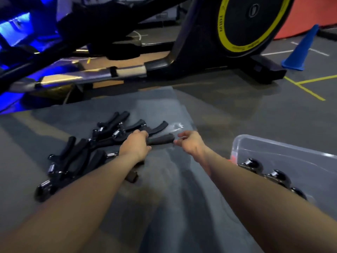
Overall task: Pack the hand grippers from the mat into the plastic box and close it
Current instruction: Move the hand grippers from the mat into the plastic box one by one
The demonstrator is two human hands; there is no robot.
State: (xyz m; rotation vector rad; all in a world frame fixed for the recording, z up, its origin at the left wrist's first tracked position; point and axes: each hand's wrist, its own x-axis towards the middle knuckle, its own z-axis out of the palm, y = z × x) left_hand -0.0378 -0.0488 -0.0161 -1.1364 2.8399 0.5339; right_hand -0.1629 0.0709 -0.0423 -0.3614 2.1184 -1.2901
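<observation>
We see the left hand (135,143) clenched around the handle of a hand gripper (160,140) on the grey mat (164,189). At three o'clock from it, the right hand (191,143) hovers just beside the handle's free end, fingers loosely bent; it seems to hold nothing, though blur makes that uncertain. More hand grippers (73,154) lie piled at nine o'clock. The plastic box (284,157), lid off, sits at four o'clock with several inside.

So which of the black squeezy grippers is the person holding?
The hand gripper between both hands: the left hand grips one end of its handle. The other grippers lie untouched in a pile on the mat.
</observation>
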